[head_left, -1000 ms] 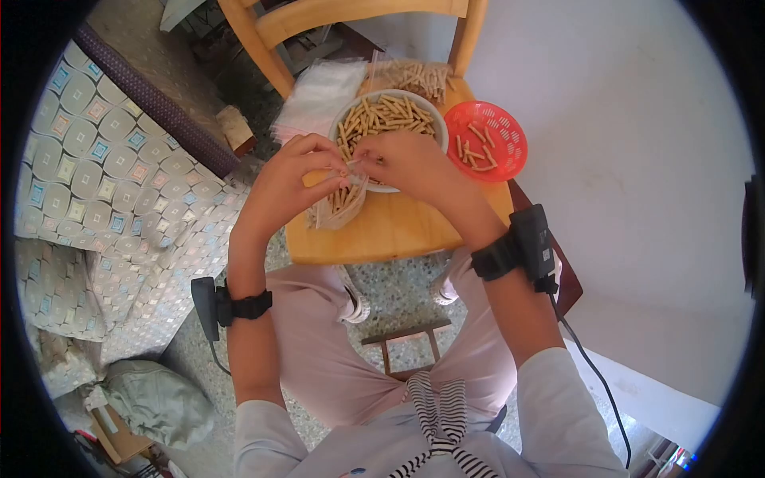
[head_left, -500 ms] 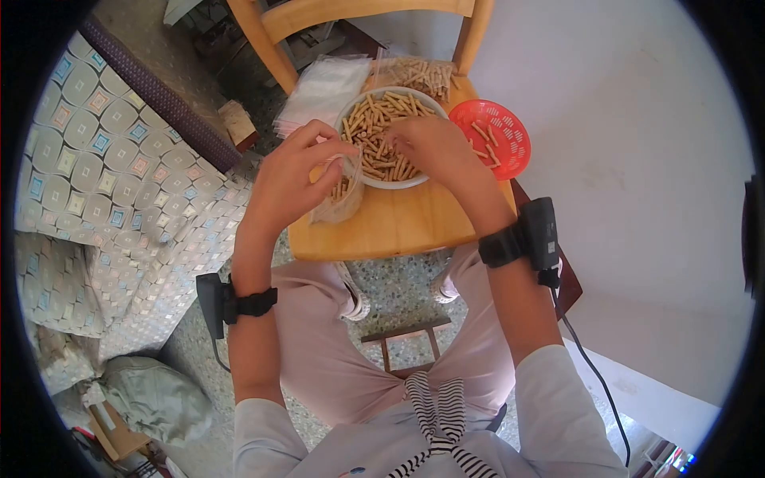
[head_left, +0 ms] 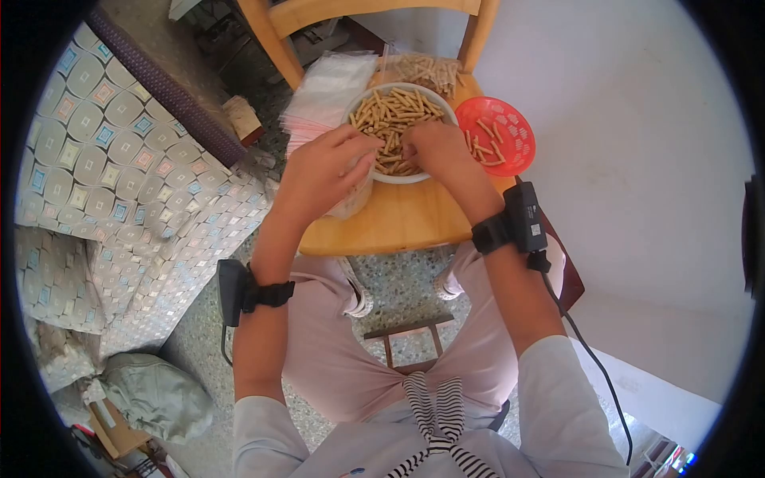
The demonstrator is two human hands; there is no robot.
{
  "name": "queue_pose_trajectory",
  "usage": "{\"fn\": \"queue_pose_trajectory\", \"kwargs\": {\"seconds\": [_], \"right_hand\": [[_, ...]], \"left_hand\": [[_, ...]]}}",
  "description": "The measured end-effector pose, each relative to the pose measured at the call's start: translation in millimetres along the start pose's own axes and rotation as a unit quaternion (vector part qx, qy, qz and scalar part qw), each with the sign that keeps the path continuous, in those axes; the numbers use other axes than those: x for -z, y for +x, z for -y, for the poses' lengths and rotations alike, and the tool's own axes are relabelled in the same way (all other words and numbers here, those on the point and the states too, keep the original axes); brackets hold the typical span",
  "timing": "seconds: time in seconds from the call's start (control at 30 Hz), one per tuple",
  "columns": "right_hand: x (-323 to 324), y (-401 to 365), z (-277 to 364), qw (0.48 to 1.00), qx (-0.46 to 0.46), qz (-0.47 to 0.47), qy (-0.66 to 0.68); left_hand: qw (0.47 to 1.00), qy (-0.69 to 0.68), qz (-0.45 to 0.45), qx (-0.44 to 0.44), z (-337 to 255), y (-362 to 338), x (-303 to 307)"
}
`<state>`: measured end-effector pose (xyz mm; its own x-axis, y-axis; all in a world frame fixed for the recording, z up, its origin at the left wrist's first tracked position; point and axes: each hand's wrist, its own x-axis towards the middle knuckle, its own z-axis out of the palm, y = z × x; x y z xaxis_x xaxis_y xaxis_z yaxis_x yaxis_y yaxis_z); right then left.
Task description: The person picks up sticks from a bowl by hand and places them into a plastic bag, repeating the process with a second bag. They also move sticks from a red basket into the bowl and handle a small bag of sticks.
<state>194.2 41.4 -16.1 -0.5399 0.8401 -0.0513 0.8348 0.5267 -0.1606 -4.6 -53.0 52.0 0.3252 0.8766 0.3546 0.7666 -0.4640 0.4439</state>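
My left hand (head_left: pixel 325 177) is at the near left side of a white bowl (head_left: pixel 392 179), its thumb and fingers closed on a clear plastic bag (head_left: pixel 355 204). Most of that bag is hidden beneath the hand. The bowl is heaped with short tan sticks (head_left: pixel 392 109). Over the bowl's right side, my right hand (head_left: pixel 440 151) reaches in with curled fingers touching the pile; whatever they hold is hidden. All of this rests on a wooden chair seat (head_left: pixel 398 219).
A red plastic basket (head_left: pixel 519 137) with several sticks stands right of the bowl. Behind the bowl lies a clear bag filled with sticks (head_left: pixel 428 72). Flat clear bags (head_left: pixel 331 86) are stacked at the back left. Patterned fabric (head_left: pixel 135 159) is on the left, a white wall (head_left: pixel 637 159) on the right.
My left hand has shifted right and slightly down, now covering more of the bag. The fingers of my right hand have curled in at the pile. The view has moved slightly.
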Motion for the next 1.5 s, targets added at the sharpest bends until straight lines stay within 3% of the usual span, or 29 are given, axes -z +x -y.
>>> {"fn": "queue_pose_trajectory", "kwargs": {"seconds": [0.13, 0.23, 0.3, 0.47, 0.6, 0.7, 0.77, 0.87, 1.07, 1.2, 1.27, 1.3, 1.37, 1.43, 1.5], "right_hand": [[-2.6, -5.6, -9.4, 0.994, 0.012, -0.060, 0.088], [22.0, -11.7, -2.7, 0.987, 0.013, -0.107, 0.118], [38.6, -16.5, 2.8, 0.984, 0.004, -0.124, 0.129], [63.9, -23.5, 20.3, 0.924, 0.095, -0.237, 0.285], [74.3, -25.5, 26.7, 0.902, 0.127, -0.308, 0.274], [76.1, -30.2, 32.8, 0.892, 0.142, -0.280, 0.325], [74.6, -32.1, 40.1, 0.859, 0.175, -0.270, 0.398], [68.5, -34.3, 46.2, 0.856, 0.185, -0.264, 0.404], [65.5, -33.6, 42.5, 0.889, 0.209, -0.255, 0.317], [70.9, -40.2, 27.4, 0.889, 0.245, -0.305, 0.239], [55.7, -31.4, 8.7, 0.900, 0.176, -0.327, 0.231], [52.4, -25.7, 1.0, 0.896, 0.187, -0.335, 0.223], [38.5, -25.3, -7.5, 0.922, 0.125, -0.226, 0.287], [23.5, -22.4, -9.1, 0.931, 0.127, -0.219, 0.264], [14.7, -23.9, -6.2, 0.923, 0.138, -0.221, 0.284]], "left_hand": [[1.000, -0.005, 0.023, -0.002, -0.9, 0.1, -7.6], [1.000, -0.008, -0.022, 0.002, -2.4, 2.0, -6.8], [0.994, -0.035, -0.084, 0.052, -5.3, 4.4, -6.8], [0.988, -0.068, -0.082, 0.108, -3.2, 8.5, -13.2], [0.983, -0.102, -0.110, 0.109, -1.0, 10.2, -19.4], [0.981, -0.113, -0.122, 0.099, -2.6, 10.7, -17.7], [0.981, -0.112, -0.120, 0.098, -5.4, 10.1, -17.4], [0.980, -0.128, -0.123, 0.085, -4.8, 10.3, -19.1], [0.984, -0.124, -0.109, 0.067, -5.6, 5.7, -20.3], [0.983, -0.131, -0.110, 0.061, -4.3, 10.0, -15.4], [0.982, -0.152, -0.088, 0.065, 11.3, 4.0, -25.9], [0.982, -0.168, -0.056, 0.057, 20.1, 12.3, -25.7], [0.982, -0.160, -0.077, 0.060, 21.2, 16.6, -26.4], [0.981, -0.155, -0.092, 0.067, 24.7, 17.4, -36.5], [0.964, -0.238, -0.081, 0.088, 32.3, 18.6, -44.7]]}}
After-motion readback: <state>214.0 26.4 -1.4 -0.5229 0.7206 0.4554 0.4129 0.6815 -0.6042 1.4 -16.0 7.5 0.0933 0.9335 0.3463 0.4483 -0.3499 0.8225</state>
